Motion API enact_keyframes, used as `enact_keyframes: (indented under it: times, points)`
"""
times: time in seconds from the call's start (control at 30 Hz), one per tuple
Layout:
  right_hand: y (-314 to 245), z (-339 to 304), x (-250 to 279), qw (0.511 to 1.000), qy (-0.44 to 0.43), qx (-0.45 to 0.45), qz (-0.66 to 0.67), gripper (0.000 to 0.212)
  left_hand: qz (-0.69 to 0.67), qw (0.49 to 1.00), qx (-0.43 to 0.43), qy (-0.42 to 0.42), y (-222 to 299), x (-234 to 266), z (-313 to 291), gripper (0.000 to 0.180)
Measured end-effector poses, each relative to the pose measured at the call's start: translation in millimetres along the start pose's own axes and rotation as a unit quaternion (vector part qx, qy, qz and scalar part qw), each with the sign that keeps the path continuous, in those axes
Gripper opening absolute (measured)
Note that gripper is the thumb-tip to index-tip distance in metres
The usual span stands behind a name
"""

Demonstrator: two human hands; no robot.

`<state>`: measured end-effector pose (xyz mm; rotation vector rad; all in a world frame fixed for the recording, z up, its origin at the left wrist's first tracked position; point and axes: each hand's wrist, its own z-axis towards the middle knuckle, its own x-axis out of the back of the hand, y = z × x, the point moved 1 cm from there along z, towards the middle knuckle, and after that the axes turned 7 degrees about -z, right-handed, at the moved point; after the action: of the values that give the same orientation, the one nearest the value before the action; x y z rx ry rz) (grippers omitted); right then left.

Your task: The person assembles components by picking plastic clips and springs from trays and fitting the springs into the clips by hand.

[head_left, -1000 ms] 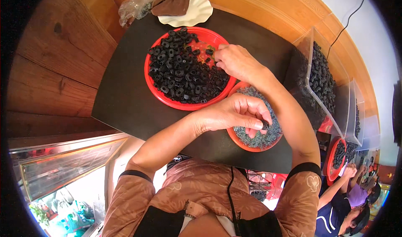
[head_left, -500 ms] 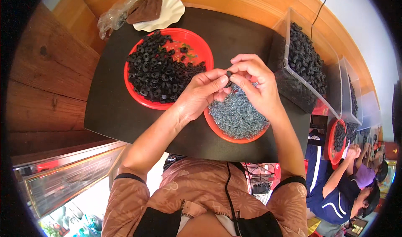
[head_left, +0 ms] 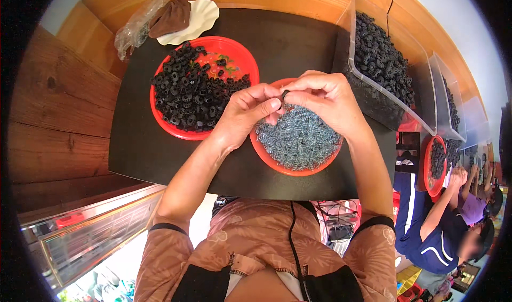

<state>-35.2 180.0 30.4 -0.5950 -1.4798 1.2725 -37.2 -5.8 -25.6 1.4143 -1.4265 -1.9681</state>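
The head view is showing both bare hands meeting above an orange-red round bowl [head_left: 265, 159] full of small silvery coiled metal pieces [head_left: 298, 139]. The left hand [head_left: 240, 115] and the right hand [head_left: 332, 100] are pinching one small black plastic part [head_left: 284, 95] between them, thumb and forefinger nearly closed on each side; the fingers are hiding most of it, so whether a coil is inside I cannot tell. Two pinches are probably giving finer control over so tiny a piece, and the bowl beneath is likely catching anything dropped.

A wider red round basin [head_left: 246, 62] is sitting on the black tabletop [head_left: 146, 155] left of the bowl, its heap of black plastic pieces [head_left: 186, 94] lying mostly toward the far-left side. Both containers are standing close together, presumably for short reaches. A clear plastic bin [head_left: 373, 100] is holding more black pieces to the right.
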Motion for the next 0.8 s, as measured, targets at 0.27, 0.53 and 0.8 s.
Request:
enact_keyframes:
  times: [0.27,0.53,0.8]
  points:
    - [4.0,-17.9,-19.9,0.976,0.115,-0.052,0.179,0.017,-0.036,0.999,-0.033,0.002,2.2,-5.1,3.2,0.023]
    - [16.3,-24.5,-28.2,0.977,0.158,-0.063,0.131,0.015,0.076,0.995,-0.045,-0.041,1.4,-1.1,2.4,0.014]
    - [19.4,-26.9,-29.2,0.961,0.151,-0.112,0.201,0.013,0.121,0.989,-0.074,-0.046,-1.6,-5.1,0.9,0.013]
